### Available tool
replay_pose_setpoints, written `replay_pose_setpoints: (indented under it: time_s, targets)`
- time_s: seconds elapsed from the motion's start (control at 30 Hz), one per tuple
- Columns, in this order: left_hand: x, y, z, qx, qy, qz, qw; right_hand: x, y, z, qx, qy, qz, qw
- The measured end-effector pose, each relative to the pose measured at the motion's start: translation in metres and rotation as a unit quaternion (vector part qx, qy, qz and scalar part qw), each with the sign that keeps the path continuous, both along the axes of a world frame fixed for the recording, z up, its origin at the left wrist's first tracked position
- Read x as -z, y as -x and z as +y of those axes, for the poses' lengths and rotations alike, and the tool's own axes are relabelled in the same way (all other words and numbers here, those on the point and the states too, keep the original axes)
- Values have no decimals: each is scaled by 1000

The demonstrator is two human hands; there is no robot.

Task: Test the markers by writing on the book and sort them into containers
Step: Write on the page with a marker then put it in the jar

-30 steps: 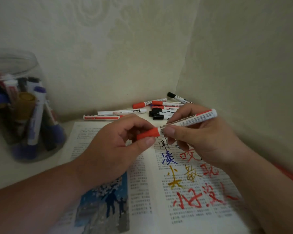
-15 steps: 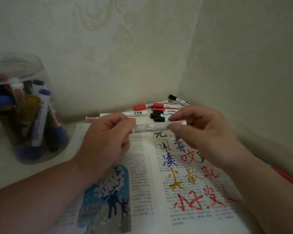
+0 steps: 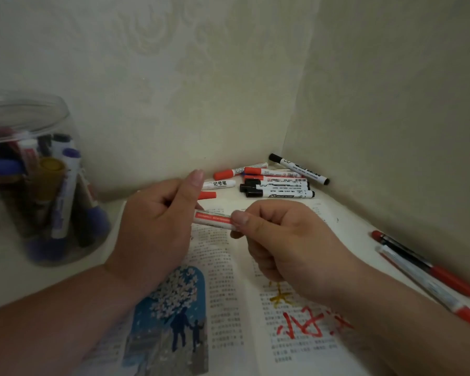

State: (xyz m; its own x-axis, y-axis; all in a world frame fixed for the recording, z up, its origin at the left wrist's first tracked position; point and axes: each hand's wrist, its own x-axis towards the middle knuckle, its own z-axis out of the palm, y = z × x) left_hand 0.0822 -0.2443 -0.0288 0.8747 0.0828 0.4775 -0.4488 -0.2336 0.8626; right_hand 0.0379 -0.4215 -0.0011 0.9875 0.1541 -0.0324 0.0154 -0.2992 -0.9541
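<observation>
Left grip point(image 3: 158, 229) curled round one end of the marker point(image 3: 213, 219), forefinger raised; right grip point(image 3: 288, 240) pinches it under the thumb, forearms converging.

Jar point(image 3: 38, 126) of markers at left of frame, open book point(image 3: 228, 308) bottom centre, loose markers point(image 3: 277, 183) behind it, two pens point(image 3: 423, 270) at right.

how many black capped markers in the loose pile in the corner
3. One black-capped marker lies along the right wall; a second and third lie side by side at the front. Others may be hidden.
</observation>
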Motion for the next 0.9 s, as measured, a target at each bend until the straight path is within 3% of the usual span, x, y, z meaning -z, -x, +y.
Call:
replay_pose_setpoints:
  time_s: [0.07,0.17,0.37,0.57,0.67,0.73,0.9]
  targets:
    - [0,0,1,-1,-19,-26,999,0,0,2,-19,-125,76,989]
    - [-1,1,3,-2,-42,-53,998,-1,-2,4,-17,-197,103,975]
    - [-2,-8,1,-7,2,-3,1000,8,-16,9,114,-296,-31,948]
    - [-4,-7,8,12,58,24,998,6,-25,23,170,-267,-149,937]
    - [-1,-14,11,89,200,76,973,-12,-32,27,179,-253,-179,934]
    - [-2,-23,15,83,283,118,948,-32,-36,34,174,-238,-227,928]
    - [-1,-30,16,62,215,183,957,-92,-45,74,112,-205,-375,897]
